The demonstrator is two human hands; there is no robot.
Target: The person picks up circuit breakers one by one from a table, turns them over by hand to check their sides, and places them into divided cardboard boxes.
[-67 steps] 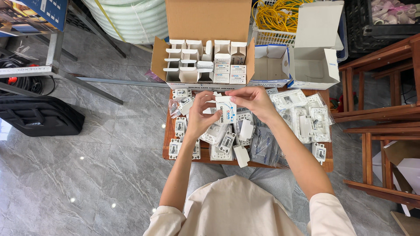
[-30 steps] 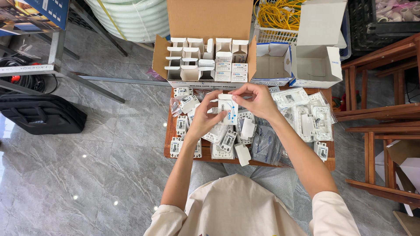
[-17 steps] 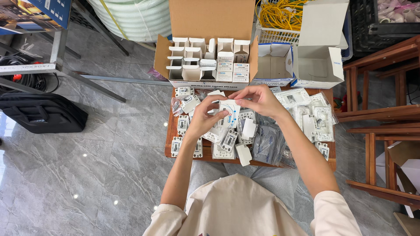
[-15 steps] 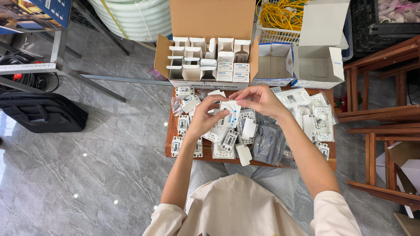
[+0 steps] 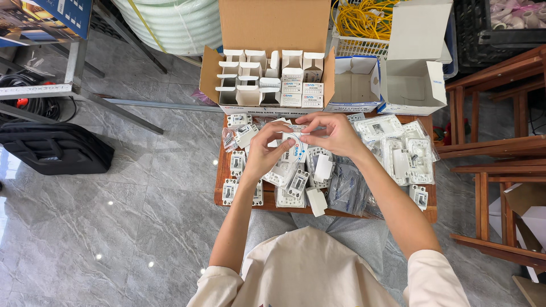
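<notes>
Now gripping small white box w/ both hands: left hand pinching its lower side, right hand closing fingers on top, above wooden table. Lying beneath: bagged white switch parts; standing beyond, open cardboard carton w/ boxes.

A: Specify the upper garment.
B: Cream short-sleeved shirt; sleeve hems sit at 7 and 5 o'clock in the head view.
A: Lower garment?
B: Grey trousers, visible at 6 o'clock below the tabletop edge.
A: Hands?
B: Left hand and right hand: bare, forearms uncovered.
</notes>
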